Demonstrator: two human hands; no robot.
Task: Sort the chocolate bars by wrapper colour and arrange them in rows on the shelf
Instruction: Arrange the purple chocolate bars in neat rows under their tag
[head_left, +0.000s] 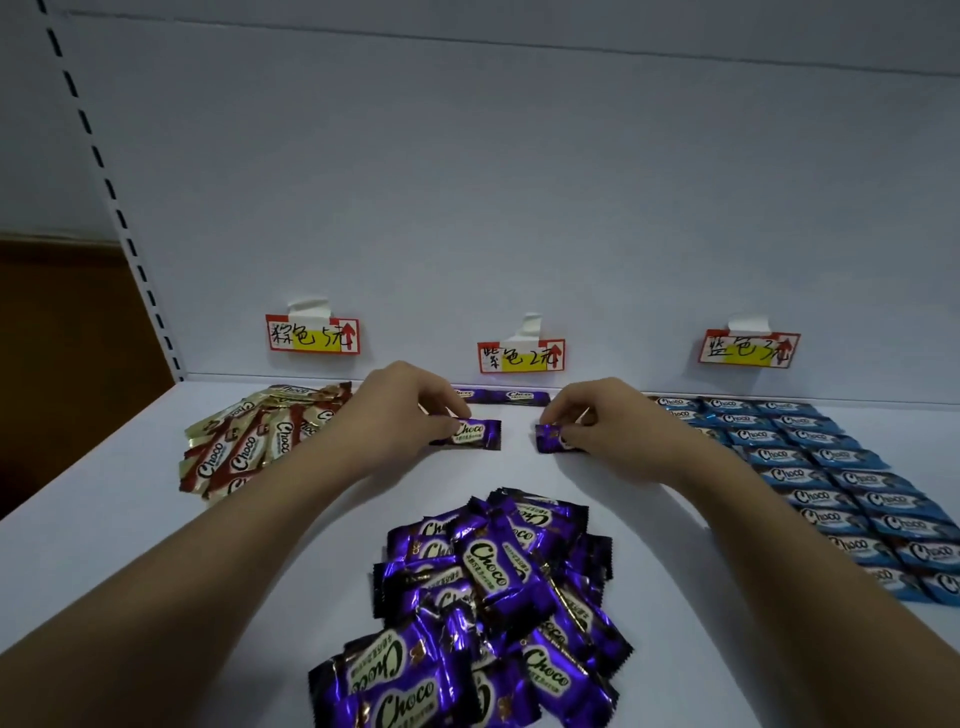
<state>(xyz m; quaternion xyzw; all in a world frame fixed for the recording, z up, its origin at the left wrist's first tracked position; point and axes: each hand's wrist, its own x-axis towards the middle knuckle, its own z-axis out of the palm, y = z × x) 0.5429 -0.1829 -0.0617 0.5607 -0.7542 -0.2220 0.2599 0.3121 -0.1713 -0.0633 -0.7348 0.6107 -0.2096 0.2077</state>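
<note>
**Two purple bars going down, one per hand**

Two purple bars sit mid-shelf, one pinched in each hand. The left hand (410, 410) holds its left purple bar (475, 434) by the near end, flat on the white shelf (104, 519); the right hand (602, 421) has fingers curled over the right purple bar (548, 438), mostly hiding it. Both lie just in front of a short back row of purple bars (506, 396) at twelve o'clock, under the purple label (521, 356).

From here the likeliest slip, I'd say, is crooked spacing: the two bars sit apart with a gap between them, and slick foil could skate as fingers let go. The row may also drift off line with the back one.

At six o'clock a loose purple heap (483, 603) waits, lying between the forearms, so a dragged wrist could scatter it. At nine to ten o'clock a fanned brown-and-gold pile (249, 441) lies unsorted beneath the brown label (311, 334). At three o'clock the blue bars (831, 483) are already laid in rows below the blue label (748, 349), close to the right forearm.
</note>
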